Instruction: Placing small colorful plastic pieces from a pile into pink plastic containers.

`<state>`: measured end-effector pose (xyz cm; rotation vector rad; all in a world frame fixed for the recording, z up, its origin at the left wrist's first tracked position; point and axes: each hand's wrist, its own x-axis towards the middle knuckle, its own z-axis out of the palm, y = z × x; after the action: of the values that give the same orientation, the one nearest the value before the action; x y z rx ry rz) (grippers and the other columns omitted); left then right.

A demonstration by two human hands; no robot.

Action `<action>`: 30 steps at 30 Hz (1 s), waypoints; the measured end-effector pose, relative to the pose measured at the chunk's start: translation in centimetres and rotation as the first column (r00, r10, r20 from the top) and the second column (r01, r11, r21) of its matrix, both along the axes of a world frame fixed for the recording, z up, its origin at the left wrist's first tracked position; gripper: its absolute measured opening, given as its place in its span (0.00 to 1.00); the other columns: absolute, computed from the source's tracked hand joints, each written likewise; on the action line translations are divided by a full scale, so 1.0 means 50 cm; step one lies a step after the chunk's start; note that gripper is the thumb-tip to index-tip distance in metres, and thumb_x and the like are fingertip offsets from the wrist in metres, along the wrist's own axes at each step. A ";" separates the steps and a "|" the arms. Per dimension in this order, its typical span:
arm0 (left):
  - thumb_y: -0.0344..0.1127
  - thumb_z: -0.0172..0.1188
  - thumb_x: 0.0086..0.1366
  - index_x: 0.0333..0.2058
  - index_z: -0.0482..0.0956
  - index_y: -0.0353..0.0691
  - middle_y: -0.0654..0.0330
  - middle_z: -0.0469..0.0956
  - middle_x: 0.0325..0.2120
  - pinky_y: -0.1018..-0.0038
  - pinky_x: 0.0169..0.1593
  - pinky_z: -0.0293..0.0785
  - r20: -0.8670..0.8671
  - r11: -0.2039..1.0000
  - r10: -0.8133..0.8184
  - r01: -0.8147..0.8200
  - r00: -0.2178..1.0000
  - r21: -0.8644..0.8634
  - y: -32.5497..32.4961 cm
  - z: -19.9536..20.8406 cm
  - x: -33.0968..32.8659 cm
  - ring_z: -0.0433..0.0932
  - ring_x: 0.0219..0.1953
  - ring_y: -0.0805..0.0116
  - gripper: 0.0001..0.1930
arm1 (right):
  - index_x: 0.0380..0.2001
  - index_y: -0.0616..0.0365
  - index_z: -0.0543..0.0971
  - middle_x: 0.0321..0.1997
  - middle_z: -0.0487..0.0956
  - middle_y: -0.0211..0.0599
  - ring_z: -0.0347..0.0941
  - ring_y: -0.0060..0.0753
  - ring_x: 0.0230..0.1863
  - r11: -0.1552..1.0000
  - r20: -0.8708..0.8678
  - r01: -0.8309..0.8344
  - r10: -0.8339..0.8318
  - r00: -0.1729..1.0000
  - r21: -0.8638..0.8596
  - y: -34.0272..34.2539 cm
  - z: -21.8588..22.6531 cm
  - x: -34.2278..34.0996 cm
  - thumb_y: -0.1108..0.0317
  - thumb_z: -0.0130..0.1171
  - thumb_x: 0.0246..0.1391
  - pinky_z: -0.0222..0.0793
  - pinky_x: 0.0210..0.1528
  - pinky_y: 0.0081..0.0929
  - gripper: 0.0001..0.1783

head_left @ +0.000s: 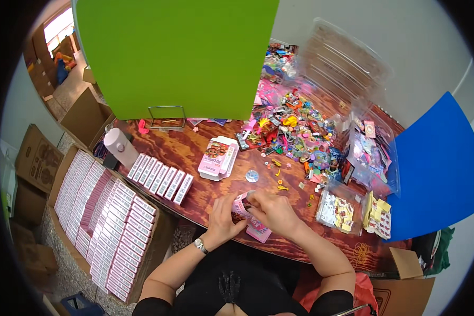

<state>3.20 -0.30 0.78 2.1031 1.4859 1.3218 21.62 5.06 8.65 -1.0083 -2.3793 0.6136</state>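
At the front edge of the table, a small pink cardboard box stands between my two hands, its opening partly hidden by fingers. My left hand is closed around the box's left side. The fingers of my right hand are curled at its right side and opening; whether they also pinch something small is hidden. Just below the hands, a flat pink printed piece lies at the table edge. Farther away are a stack of flattened pink-and-white boxes and a round pale disc.
A row of closed pink boxes and a pale bottle stand left. A carton packed with similar boxes sits beside the table. Colourful trinkets are heaped at the back right, near clear bins and bagged cards.
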 end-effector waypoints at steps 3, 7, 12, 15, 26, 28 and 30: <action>0.34 0.77 0.46 0.64 0.61 0.33 0.44 0.73 0.53 0.56 0.55 0.72 0.031 1.000 0.023 -0.022 0.999 -0.018 -0.008 0.000 -0.012 0.73 0.53 0.43 0.47 | 0.41 0.58 0.80 0.39 0.82 0.41 0.82 0.39 0.32 0.987 -0.118 -0.004 0.023 0.993 0.159 -0.017 0.018 -0.020 0.73 0.70 0.51 0.78 0.36 0.33 0.14; 0.37 0.80 0.49 0.67 0.57 0.37 0.46 0.69 0.59 0.60 0.61 0.71 0.184 1.000 0.028 -0.027 0.983 -0.010 -0.006 -0.007 -0.021 0.72 0.60 0.51 0.51 | 0.42 0.58 0.82 0.45 0.81 0.42 0.82 0.39 0.37 0.897 -0.208 0.073 0.022 0.978 0.436 -0.026 -0.005 -0.008 0.75 0.70 0.49 0.77 0.37 0.32 0.15; 0.36 0.80 0.50 0.67 0.57 0.42 0.48 0.69 0.58 0.62 0.60 0.71 0.272 0.999 -0.042 0.045 0.961 -0.006 -0.005 -0.017 -0.030 0.73 0.59 0.55 0.49 | 0.46 0.59 0.84 0.50 0.80 0.46 0.81 0.41 0.42 0.959 -0.293 0.113 -0.032 0.955 0.262 -0.049 -0.064 -0.024 0.74 0.70 0.51 0.77 0.43 0.32 0.17; 0.39 0.80 0.48 0.61 0.62 0.42 0.49 0.72 0.50 0.61 0.51 0.75 0.275 0.998 -0.056 0.046 0.960 0.045 -0.006 -0.027 -0.032 0.76 0.50 0.50 0.45 | 0.49 0.58 0.84 0.52 0.80 0.47 0.81 0.42 0.44 0.989 -0.378 0.070 -0.014 0.926 0.133 -0.057 -0.073 -0.033 0.74 0.68 0.54 0.77 0.44 0.31 0.17; 0.33 0.80 0.47 0.57 0.62 0.43 0.48 0.71 0.50 0.62 0.48 0.76 0.145 0.986 -0.141 0.127 0.979 0.107 -0.005 -0.029 -0.049 0.77 0.47 0.52 0.42 | 0.45 0.61 0.82 0.44 0.83 0.46 0.82 0.41 0.39 0.971 -0.411 0.217 -0.241 0.879 -0.104 -0.077 -0.051 -0.050 0.76 0.66 0.56 0.78 0.40 0.32 0.13; 0.34 0.80 0.47 0.57 0.62 0.43 0.47 0.71 0.50 0.61 0.48 0.76 0.139 0.990 -0.114 0.100 0.984 0.100 -0.007 -0.029 -0.043 0.77 0.47 0.51 0.42 | 0.45 0.60 0.82 0.45 0.83 0.45 0.82 0.42 0.39 0.983 -0.346 0.170 -0.182 0.921 -0.065 -0.068 -0.049 -0.044 0.76 0.67 0.55 0.77 0.40 0.33 0.14; 0.34 0.80 0.47 0.57 0.62 0.42 0.47 0.71 0.50 0.60 0.48 0.76 0.133 0.993 -0.085 0.073 0.987 0.092 -0.014 -0.033 -0.038 0.77 0.47 0.51 0.42 | 0.42 0.59 0.82 0.43 0.84 0.45 0.82 0.41 0.40 0.961 -0.370 0.095 0.007 0.929 0.258 -0.056 -0.051 -0.046 0.76 0.67 0.54 0.76 0.42 0.33 0.12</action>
<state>1.30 -0.99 -0.88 2.0538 1.2990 1.4928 19.33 2.27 6.09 -0.7487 -2.0331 0.4013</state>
